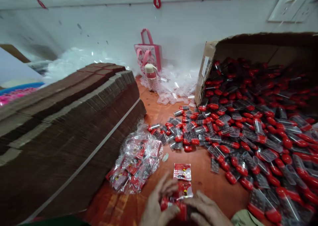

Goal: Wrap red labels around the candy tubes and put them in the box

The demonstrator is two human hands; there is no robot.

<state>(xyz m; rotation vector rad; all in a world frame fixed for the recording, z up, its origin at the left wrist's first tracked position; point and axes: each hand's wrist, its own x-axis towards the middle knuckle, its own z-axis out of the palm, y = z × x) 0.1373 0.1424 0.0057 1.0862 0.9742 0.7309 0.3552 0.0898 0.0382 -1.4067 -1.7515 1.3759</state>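
Note:
At the bottom edge my left hand (159, 202) and my right hand (206, 211) meet over an orange-brown table (149, 106). Both have fingers curled round a small red-capped item in a clear packet (184, 193). A second small packet with a red printed card (182, 171) lies flat just beyond my fingers. A heap of finished clear packets with red cards (136, 159) lies left of my left hand.
A tipped cardboard box (208, 53) at the right spills several red-capped items (248, 130) across the table. A tall strapped stack of flat brown cardboard (67, 126) fills the left. A pink bag (149, 53), a bottle (150, 73) and loose clear plastic caps (174, 90) sit by the wall.

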